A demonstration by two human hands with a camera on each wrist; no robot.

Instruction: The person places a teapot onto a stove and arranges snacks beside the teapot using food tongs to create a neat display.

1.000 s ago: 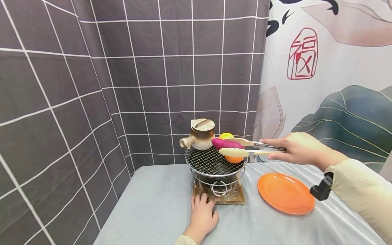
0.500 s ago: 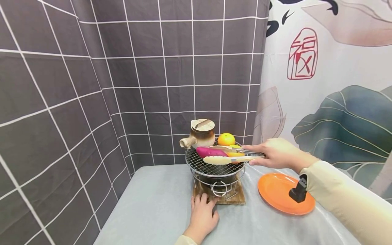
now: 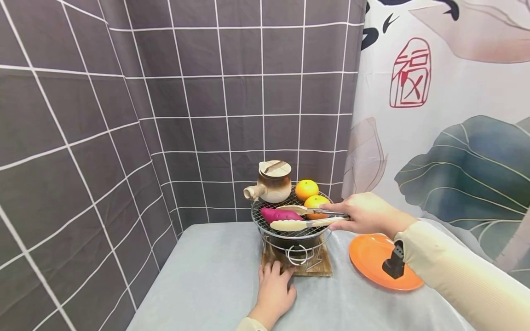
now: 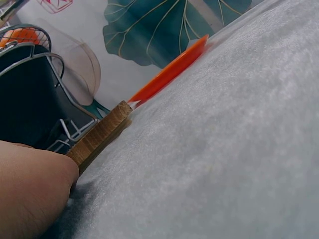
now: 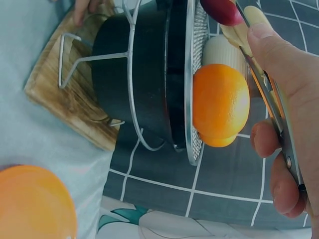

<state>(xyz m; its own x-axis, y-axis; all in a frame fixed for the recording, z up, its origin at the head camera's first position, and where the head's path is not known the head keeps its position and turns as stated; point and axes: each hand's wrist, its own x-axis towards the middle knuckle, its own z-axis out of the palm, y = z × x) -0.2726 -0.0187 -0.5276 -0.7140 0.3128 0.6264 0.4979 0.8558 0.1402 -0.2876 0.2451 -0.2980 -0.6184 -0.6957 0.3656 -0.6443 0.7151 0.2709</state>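
My right hand point(image 3: 364, 214) grips the tongs point(image 3: 323, 222), whose cream tips stand on either side of a purple sweet potato point(image 3: 268, 214). The sweet potato lies low over the front of the round wire grill rack point(image 3: 258, 220). Two oranges sit at the rack's right side, the nearer orange point(image 5: 221, 97) partly behind the tongs in the head view. A lidded clay pot point(image 3: 276, 184) with a side handle stands at the back left of the rack. My left hand point(image 3: 273, 292) rests its fingers on the front edge of the wooden board point(image 3: 314, 270) under the stove.
An orange plate point(image 3: 364, 257) lies on the cloth-covered table point(image 3: 198, 276) to the right, partly under my right forearm. The black stove body point(image 5: 144, 74) sits in a wire stand on the board. A grey checked curtain point(image 3: 207, 115) hangs close behind.
My right hand has moved left and down with the tongs, bringing the sweet potato from in front of the oranges to the rack's front left. The left hand has stayed put.
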